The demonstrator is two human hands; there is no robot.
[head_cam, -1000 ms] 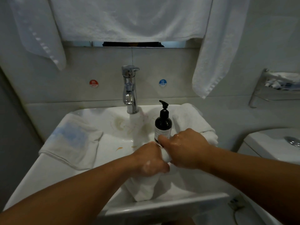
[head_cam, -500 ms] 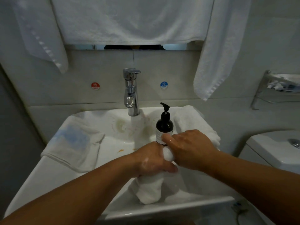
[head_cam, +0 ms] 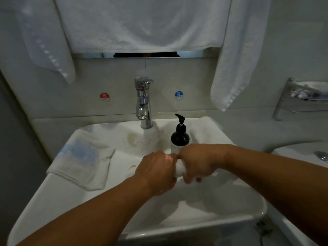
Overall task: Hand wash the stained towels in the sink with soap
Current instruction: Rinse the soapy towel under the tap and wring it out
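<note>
Towel (head_cam: 180, 168), white and twisted into a thick roll, is held above the basin of the sink (head_cam: 71, 192), just in front of the soap bottle (head_cam: 179, 137). The left hand (head_cam: 158, 172) grips one end with its fingers curled round the cloth, and the right hand (head_cam: 197, 161) grips the other end in the same manner. The two hands touch each other at the top, so only a short piece of the roll shows between them. Some foam is on the back of the left hand. Whether more cloth hangs under the hands I cannot tell, because the basin below is white too. A blue-stained towel (head_cam: 81, 160) lies folded on the left rim of the sink, well apart from the hands. A third towel (head_cam: 207, 132) lies on the back right corner, just beside the dark bottle. The tap (head_cam: 143, 103) stands upright behind the basin, with a yellowish mark (head_cam: 132, 138) on the ceramic under it and an orange speck (head_cam: 132, 166) near the left hand. On the wall are a red sticker (head_cam: 104, 96) and a blue sticker (head_cam: 178, 95), one at each side of the tap. Hanging towels (head_cam: 142, 23) cover the upper wall, and a metal shelf (head_cam: 301, 100) is at the far right
</note>
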